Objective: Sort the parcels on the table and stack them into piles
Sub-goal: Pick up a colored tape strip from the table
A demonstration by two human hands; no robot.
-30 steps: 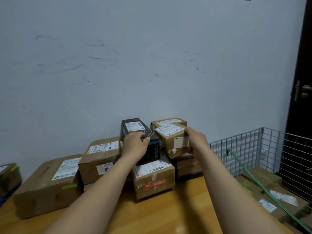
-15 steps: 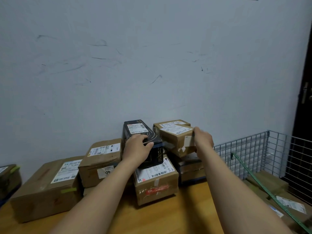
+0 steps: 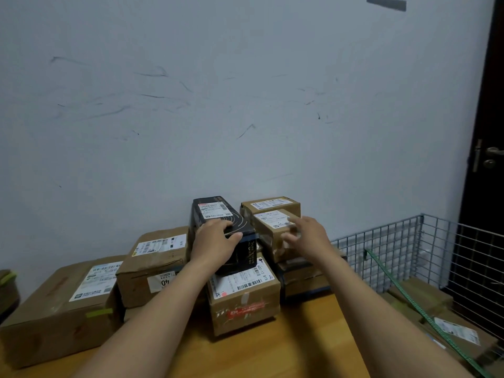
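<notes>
A black box (image 3: 218, 216) with a white label lies on a brown parcel with red tape (image 3: 245, 304) at the middle of the wooden table (image 3: 259, 350). My left hand (image 3: 212, 241) grips the black box's near end, thumb on its right side. To its right a small brown parcel (image 3: 268, 225) rests on a stack, with another labelled parcel (image 3: 270, 204) behind it. My right hand (image 3: 308, 236) hovers at that small parcel's near right corner with fingers spread and slightly blurred; contact is unclear.
Two larger brown parcels (image 3: 155, 263) (image 3: 62, 306) stand to the left, and a dark one (image 3: 8, 290) at the far left edge. A wire-mesh cage (image 3: 395, 249) with parcels and a green strap (image 3: 409, 304) sits right of the table. A dark door (image 3: 488, 159) is at the far right.
My right hand has let go of the small brown parcel and opened, drawing slightly back. The parcel now sits on the stack. My left hand stays on the black box.
</notes>
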